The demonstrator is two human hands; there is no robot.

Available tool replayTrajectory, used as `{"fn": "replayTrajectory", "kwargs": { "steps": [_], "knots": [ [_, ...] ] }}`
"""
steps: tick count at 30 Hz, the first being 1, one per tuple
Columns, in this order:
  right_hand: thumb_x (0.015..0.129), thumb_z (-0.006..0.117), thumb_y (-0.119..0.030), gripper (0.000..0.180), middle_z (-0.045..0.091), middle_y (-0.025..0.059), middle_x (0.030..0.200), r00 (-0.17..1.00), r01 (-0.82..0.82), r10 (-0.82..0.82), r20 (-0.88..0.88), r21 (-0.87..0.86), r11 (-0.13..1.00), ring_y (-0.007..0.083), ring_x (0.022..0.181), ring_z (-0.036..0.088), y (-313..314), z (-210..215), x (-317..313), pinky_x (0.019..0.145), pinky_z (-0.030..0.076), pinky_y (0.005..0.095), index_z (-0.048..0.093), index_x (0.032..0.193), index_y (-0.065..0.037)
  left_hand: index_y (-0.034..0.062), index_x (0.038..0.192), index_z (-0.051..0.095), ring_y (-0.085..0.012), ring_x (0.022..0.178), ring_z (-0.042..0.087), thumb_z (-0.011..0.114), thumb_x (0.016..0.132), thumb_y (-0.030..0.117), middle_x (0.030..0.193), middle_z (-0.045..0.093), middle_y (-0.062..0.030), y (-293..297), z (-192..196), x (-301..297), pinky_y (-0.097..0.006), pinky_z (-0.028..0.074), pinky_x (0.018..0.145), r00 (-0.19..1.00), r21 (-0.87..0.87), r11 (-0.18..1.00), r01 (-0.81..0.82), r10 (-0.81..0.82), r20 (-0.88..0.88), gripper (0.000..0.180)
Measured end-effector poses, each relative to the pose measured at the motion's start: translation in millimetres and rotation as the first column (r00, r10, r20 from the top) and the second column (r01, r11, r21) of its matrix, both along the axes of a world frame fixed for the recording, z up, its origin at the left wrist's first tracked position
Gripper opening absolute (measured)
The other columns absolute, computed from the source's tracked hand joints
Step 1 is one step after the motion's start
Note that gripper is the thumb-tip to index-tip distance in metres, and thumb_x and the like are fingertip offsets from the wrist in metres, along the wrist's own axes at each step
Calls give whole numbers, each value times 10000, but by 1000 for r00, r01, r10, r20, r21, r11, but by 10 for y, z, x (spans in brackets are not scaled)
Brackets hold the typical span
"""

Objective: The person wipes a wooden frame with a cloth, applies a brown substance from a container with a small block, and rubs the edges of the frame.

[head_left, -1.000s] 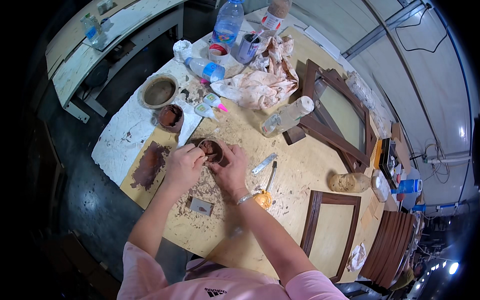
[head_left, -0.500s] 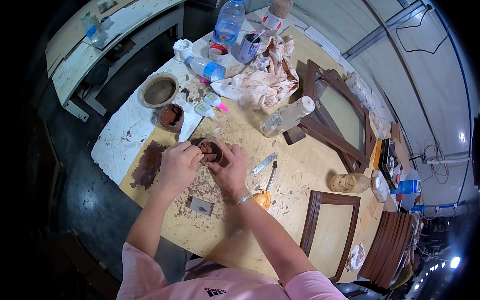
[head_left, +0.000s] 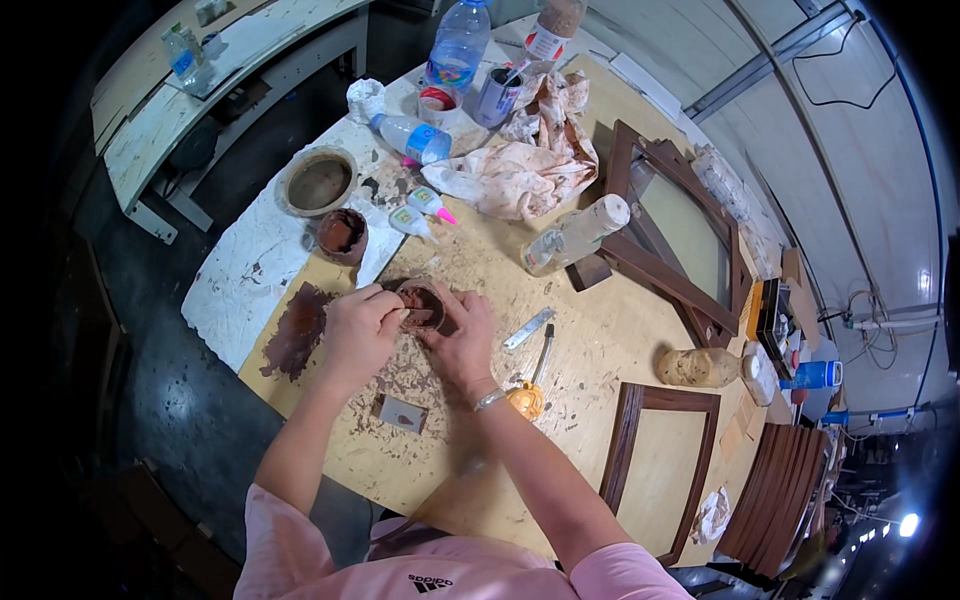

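The left hand (head_left: 358, 330) and right hand (head_left: 462, 335) cover the small brown-filled cup's (head_left: 420, 305) sides (fingers' grip unreadable).

Left hand (head_left: 358, 328) and right hand (head_left: 462, 335) close together, fingers curled, apparently pinching.

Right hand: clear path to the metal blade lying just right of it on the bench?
Probably yes. The right hand steadies the small cup, and the blade lies beside it on bare wood with nothing between; it must let go first.
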State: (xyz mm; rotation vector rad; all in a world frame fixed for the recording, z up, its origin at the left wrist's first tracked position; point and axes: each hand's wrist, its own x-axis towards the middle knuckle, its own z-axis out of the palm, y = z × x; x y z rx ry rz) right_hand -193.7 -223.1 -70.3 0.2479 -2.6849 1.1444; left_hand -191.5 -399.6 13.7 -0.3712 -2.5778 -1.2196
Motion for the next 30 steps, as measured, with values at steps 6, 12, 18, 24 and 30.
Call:
{"fn": "replayTrajectory", "kwargs": {
  "steps": [6, 12, 18, 24, 30],
  "knots": [
    [595, 842, -145, 767, 562, 40, 987, 1000, 1, -1, -8, -6, 1000, 262, 990, 516, 6, -4, -6, 903, 400, 396, 627, 1326, -229, 7, 834, 661, -358, 671, 614, 675, 769, -7, 749, 617, -143, -11, -19, -19, -424, 477, 599, 997, -123, 992, -6, -4, -82, 68],
    [589, 848, -147, 774, 561, 38, 984, 1000, -1, 1, -9, -9, 1000, 258, 988, 516, 1, 13, -2, 905, 395, 394, 628, 1327, -230, 8, 831, 659, -365, 672, 614, 677, 769, -9, 749, 616, -145, -25, -21, -19, -429, 476, 602, 999, -59, 998, -27, 25, -32, 66],
    [582, 851, -148, 777, 560, 39, 980, 1000, 3, -3, 6, -16, 1000, 259, 985, 516, -2, 16, -2, 904, 394, 393, 631, 1323, -229, -18, 830, 660, -327, 628, 602, 690, 779, -15, 742, 625, -158, -1, -72, -16, -387, 465, 586, 999, 24, 999, -30, 29, 41, 59],
    [573, 860, -154, 783, 554, 42, 981, 1000, 0, 0, -3, -15, 1000, 262, 984, 518, 3, 32, -3, 899, 395, 401, 634, 1320, -225, -16, 837, 679, -222, 546, 563, 711, 788, 2, 675, 617, -146, -26, -152, -6, -336, 434, 548, 977, 167, 981, -99, 64, 204, 62],
    [566, 865, -153, 788, 548, 44, 970, 1000, 5, -5, 5, -22, 1000, 266, 975, 519, 0, 56, 2, 891, 399, 405, 635, 1317, -222, -46, 831, 674, -54, 588, 522, 698, 835, -24, 651, 621, -13, -84, -296, 24, -245, 400, 538, 926, 322, 926, -199, 70, 372, 33]
  ]
}}
